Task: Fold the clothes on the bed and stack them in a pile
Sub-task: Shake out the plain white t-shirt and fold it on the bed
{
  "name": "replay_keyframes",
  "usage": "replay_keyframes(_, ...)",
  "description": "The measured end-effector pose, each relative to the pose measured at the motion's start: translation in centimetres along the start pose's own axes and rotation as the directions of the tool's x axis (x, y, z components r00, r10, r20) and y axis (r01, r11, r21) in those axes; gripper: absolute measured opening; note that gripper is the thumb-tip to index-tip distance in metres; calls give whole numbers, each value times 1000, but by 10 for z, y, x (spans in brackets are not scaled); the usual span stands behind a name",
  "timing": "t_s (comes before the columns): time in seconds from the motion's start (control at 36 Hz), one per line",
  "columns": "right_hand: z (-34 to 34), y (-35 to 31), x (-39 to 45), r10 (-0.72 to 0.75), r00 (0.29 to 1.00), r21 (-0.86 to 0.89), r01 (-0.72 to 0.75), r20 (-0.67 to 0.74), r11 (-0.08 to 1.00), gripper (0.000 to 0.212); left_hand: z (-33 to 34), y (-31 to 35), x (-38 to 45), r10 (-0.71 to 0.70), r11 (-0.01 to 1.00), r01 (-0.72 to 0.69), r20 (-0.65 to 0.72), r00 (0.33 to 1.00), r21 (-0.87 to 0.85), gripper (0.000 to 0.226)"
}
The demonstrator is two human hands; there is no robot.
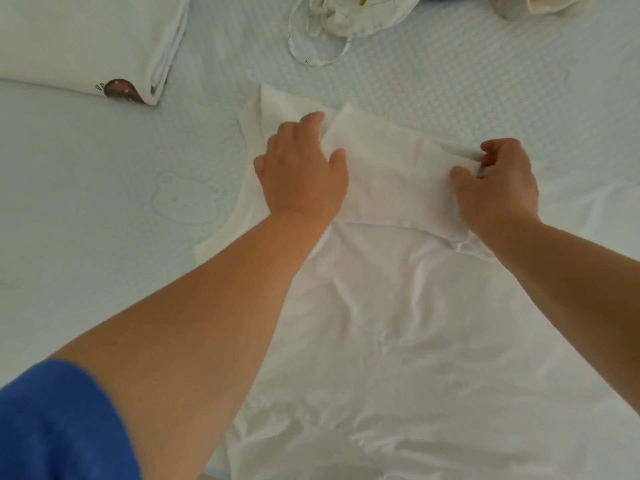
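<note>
Blue knit sleeve (52,420) at the near left corner; both bare forearms reach out over the bed. Thin white cotton garment (363,323) lies spread on the pale blue quilted mattress cover (104,271), rumpled near the body, with its far end turned back toward the person as a flap. Left hand (301,168) rests on the flap's left part, fingers loosely bent and pressing down, gripping nothing that I can see. Right hand (498,188) pinches the flap's right edge between thumb and curled fingers. Judgement: cloth is light, limp and creases easily; it will sag unless held at two corners, so take the folded edge at both ends and smooth flat after each fold. Farther left, a folded white garment with a brown print (86,46). Far top, a crumpled white pile of unfolded clothes (346,15).
</note>
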State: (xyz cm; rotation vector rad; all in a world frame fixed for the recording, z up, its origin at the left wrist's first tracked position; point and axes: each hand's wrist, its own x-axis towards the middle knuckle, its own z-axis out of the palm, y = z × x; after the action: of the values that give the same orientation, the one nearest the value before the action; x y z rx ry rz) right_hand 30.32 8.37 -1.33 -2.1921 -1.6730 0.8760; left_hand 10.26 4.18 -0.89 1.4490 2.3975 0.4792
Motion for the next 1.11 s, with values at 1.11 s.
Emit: replay_keyframes(1.11, 41, -8, -67, -348, 757, -476, 630, 554, 614, 72, -21, -93, -14, 205, 875, -358, 422, 883, 326, 62)
